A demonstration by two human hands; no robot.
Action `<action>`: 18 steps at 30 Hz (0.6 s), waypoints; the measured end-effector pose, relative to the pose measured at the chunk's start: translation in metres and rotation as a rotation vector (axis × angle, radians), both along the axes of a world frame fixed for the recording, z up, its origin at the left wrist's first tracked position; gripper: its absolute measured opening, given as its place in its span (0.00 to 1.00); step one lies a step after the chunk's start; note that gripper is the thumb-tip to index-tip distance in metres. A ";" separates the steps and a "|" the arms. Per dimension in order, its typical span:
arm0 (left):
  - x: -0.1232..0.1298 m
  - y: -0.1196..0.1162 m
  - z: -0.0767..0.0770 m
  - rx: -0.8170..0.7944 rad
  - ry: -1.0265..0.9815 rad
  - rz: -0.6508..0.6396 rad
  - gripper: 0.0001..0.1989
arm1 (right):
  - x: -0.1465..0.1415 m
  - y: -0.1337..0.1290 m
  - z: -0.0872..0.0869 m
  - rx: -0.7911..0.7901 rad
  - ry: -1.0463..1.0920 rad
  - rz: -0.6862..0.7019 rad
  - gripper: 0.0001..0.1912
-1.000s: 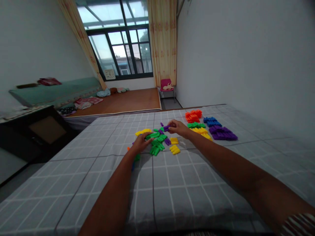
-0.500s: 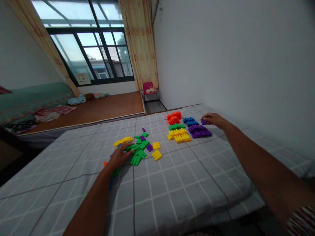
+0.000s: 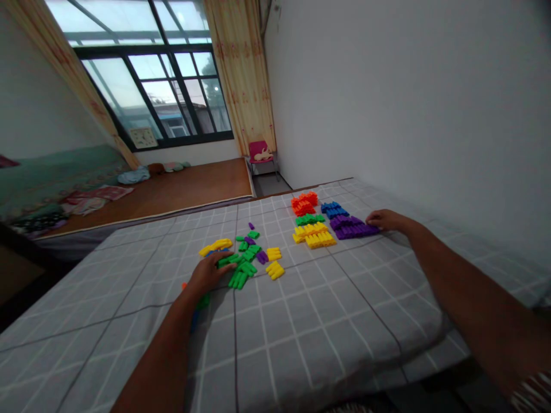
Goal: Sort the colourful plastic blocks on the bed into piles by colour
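My left hand (image 3: 209,274) rests at the left side of a loose pile of green pieces (image 3: 243,272), its fingers apart and touching some of them. Purple pieces (image 3: 262,257) and yellow pieces (image 3: 274,270) lie just right of that pile. Farther right, pieces stand in rows by colour: orange (image 3: 304,203), blue (image 3: 334,210), green (image 3: 310,219), yellow (image 3: 321,239) and purple (image 3: 353,229). My right hand (image 3: 383,220) is at the right end of the front purple row, fingers closed together on a purple piece there.
A grey checked sheet (image 3: 301,321) covers the surface under the pieces. A white wall (image 3: 387,103) rises on the right. Beyond the far edge are a brown platform (image 3: 193,186), a pink chair (image 3: 259,150) and a window.
My right hand has moved down and to the right, bringing its purple piece to the end of the front purple row. My left hand has barely moved.
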State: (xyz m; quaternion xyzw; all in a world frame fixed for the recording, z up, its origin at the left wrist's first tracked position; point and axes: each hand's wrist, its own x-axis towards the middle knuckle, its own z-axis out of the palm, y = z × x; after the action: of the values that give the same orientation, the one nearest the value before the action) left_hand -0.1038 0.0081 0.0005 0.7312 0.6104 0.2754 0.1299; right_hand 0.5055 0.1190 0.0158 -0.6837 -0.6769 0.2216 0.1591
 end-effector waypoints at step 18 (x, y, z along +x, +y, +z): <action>0.021 -0.015 0.016 0.104 -0.264 -0.225 0.24 | -0.374 -0.075 0.020 0.153 0.482 0.863 0.18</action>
State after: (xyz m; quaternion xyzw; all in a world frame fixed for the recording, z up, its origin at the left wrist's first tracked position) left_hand -0.0830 -0.0074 0.0163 0.7581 0.4873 0.3840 0.2010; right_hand 0.1315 0.0439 0.0362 -0.2571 -0.8563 0.3686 0.2545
